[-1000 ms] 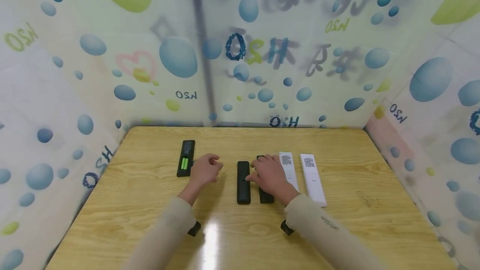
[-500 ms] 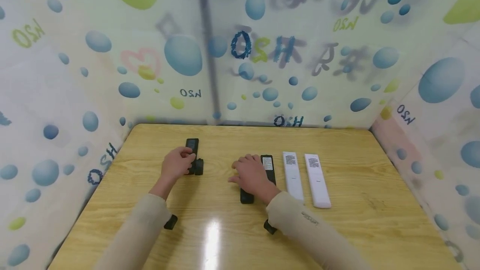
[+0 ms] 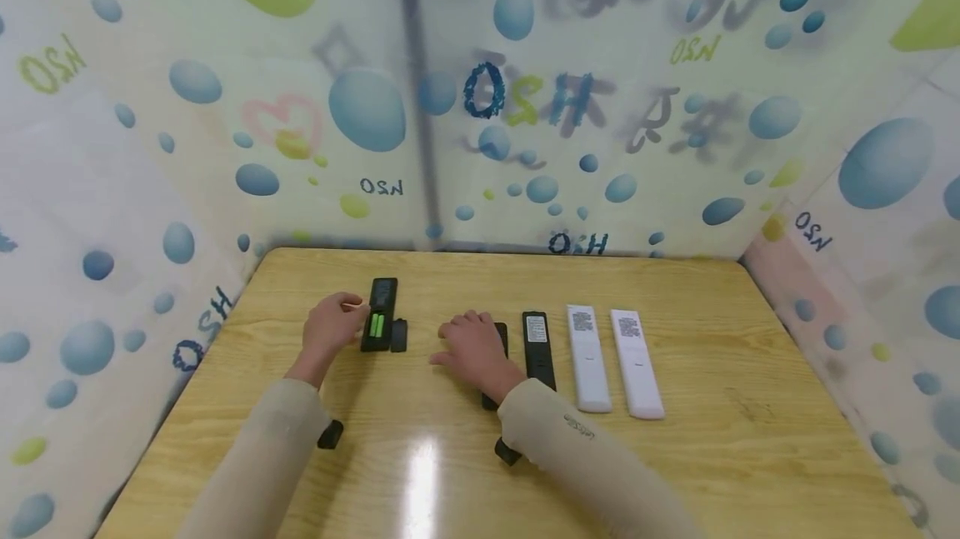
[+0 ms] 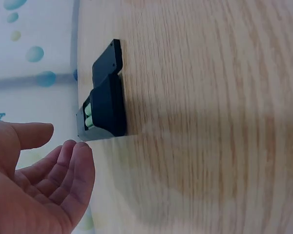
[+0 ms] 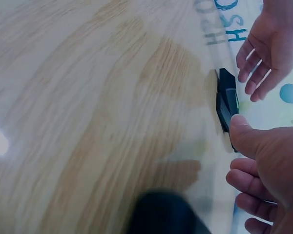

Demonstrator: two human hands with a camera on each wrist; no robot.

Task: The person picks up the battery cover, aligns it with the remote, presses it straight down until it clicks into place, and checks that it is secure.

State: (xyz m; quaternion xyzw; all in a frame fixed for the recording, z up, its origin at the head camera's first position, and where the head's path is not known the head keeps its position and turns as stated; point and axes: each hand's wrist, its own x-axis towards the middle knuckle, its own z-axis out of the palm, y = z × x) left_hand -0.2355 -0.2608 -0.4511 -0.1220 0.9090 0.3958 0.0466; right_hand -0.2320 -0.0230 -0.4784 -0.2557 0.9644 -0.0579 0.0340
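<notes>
My left hand hovers with loosely bent fingers just left of a black remote control in the head view. Its battery compartment lies open, showing green batteries. A detached black battery cover lies against its right side. My right hand is held above a second black remote control and hides most of it. In the left wrist view, my left hand holds nothing and is apart from the opened remote. The right wrist view shows my right hand with nothing in its grasp.
Right of my right hand lie another black remote control with a label and two white remote controls, one nearer and one farther right. All rest on a wooden table enclosed by patterned walls.
My left hand moved left across the opened remote, uncovering its batteries; the cover now shows beside it. My right hand shifted left from over the labelled black remote to the neighbouring one.
</notes>
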